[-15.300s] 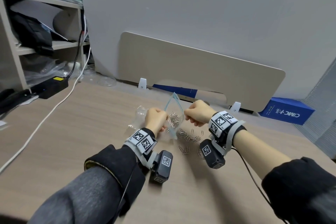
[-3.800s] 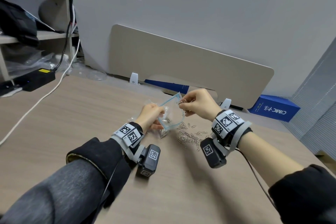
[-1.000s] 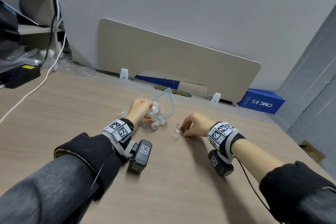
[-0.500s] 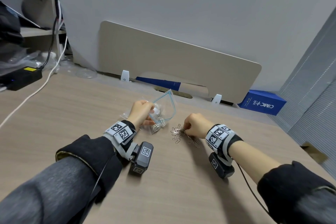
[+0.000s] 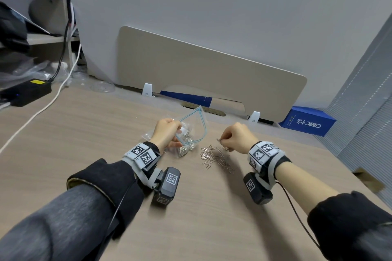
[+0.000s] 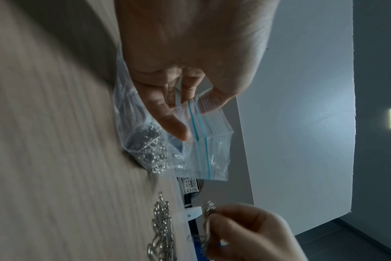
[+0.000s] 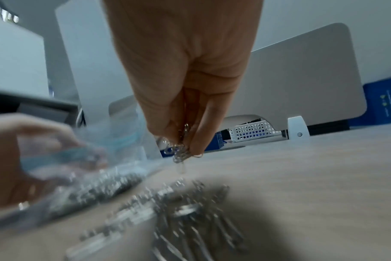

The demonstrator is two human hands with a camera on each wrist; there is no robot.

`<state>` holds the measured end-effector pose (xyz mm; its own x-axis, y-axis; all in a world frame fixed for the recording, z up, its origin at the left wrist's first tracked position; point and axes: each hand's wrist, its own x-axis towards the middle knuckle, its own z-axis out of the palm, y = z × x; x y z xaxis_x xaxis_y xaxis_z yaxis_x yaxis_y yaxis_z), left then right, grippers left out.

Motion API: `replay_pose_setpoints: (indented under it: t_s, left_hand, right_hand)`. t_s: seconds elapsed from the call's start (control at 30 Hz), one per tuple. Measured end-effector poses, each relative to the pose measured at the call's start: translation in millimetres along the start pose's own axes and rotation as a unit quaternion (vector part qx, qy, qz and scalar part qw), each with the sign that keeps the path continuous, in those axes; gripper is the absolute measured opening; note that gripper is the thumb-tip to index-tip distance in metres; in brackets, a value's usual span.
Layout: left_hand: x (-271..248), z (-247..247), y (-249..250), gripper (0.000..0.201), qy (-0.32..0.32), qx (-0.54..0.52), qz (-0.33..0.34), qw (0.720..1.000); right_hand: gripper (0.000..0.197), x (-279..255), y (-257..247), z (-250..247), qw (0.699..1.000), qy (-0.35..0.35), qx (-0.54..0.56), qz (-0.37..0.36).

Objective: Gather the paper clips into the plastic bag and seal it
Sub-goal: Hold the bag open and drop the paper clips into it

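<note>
A clear plastic bag [image 5: 194, 128] with a blue zip line stands on the wooden desk, mouth gaping upward, several paper clips in its bottom. My left hand [image 5: 166, 133] pinches the bag's [image 6: 203, 141] left rim between thumb and fingers. A heap of loose paper clips [image 5: 216, 157] lies on the desk just right of the bag. My right hand [image 5: 235, 136] hovers above that heap, pinching a small bunch of paper clips [image 7: 181, 150] in its fingertips. The bag [image 7: 105, 155] shows blurred at the left of the right wrist view, the heap [image 7: 167, 211] below.
A beige divider panel [image 5: 212, 74] stands along the desk's back edge. A blue box [image 5: 307, 124] sits at the back right. A black adapter [image 5: 25, 91] and a white cable [image 5: 42, 108] lie at the left. A perforated white tray [image 7: 252, 130] shows under the panel.
My right hand has lifted off the heap with a pinch of clips, rising slightly. The left hand still holds the bag mouth wide in about the same place.
</note>
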<state>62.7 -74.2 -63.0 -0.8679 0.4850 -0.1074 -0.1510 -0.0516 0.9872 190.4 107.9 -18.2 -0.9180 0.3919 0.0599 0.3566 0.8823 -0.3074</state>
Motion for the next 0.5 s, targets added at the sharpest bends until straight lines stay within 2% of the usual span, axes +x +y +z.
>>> replay_pose_setpoints:
  t_s: [0.1,0.17,0.23,0.37,0.5]
  left_hand:
    - [0.4,0.9,-0.3,0.012,-0.002,0.001,0.001,1.0]
    - [0.3,0.7,-0.2,0.011,-0.007,0.0,0.003,1.0]
    - [0.5,0.4,-0.2,0.012,-0.015,-0.003,0.003,1.0]
    - [1.0,1.1,0.2,0.011,-0.025,-0.006,0.001,1.0]
    - [0.8,0.8,0.0,0.011,-0.031,-0.009,0.004,0.999]
  right_hand:
    - [0.012,2.2,-10.0,-15.3,0.988,0.059,0.145,0.002]
    - [0.008,5.7,-23.2,-23.3,0.964,0.086,0.252,0.002]
    - [0.006,9.9,-38.4,-25.7,0.945,0.102,0.31,-0.009]
    - [0.006,21.1,-61.5,-11.3,0.948,0.105,0.297,-0.039]
    - [0.01,28.5,-67.6,9.3,0.982,0.067,0.158,-0.074]
